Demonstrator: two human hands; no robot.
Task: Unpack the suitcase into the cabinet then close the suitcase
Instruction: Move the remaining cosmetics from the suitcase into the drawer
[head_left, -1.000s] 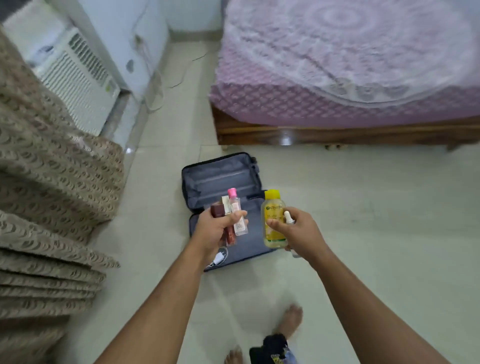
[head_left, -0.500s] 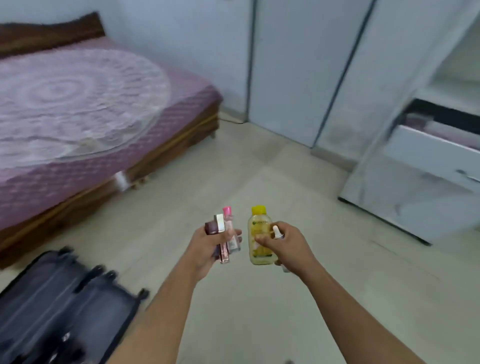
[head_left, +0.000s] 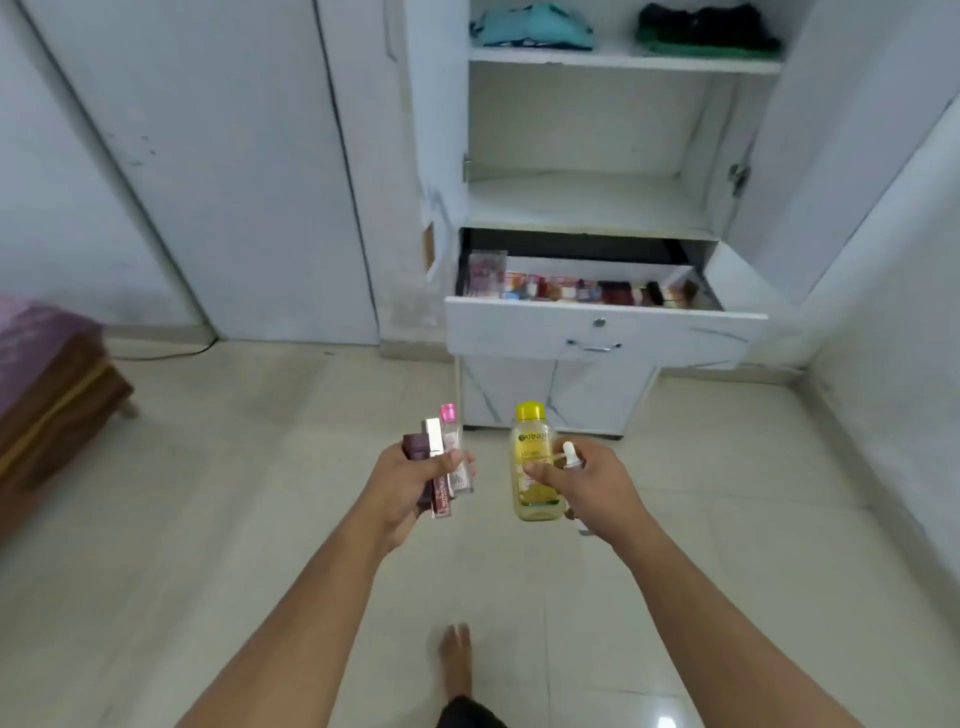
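The left hand (head_left: 410, 488) grips a bunch of slim cosmetic tubes (head_left: 441, 462), one pink-capped, one maroon, one silver-topped, and the right hand (head_left: 587, 480) grips a clear yellow bottle (head_left: 535, 467) with a yellow cap together with a small white dropper bottle (head_left: 570, 457), both hands held apart above the pale tiled floor (head_left: 260, 467). Ahead across open floor stands the white cabinet (head_left: 597, 208), its drawer (head_left: 602, 327) pulled out and lined with small items, a bare shelf above it and folded clothes (head_left: 530, 26) higher up. A bed corner (head_left: 52, 374) juts in at far left.

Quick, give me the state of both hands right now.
Left hand: holds a bunch of small cosmetic tubes.
Right hand: holds the yellow bottle and a small white dropper bottle.
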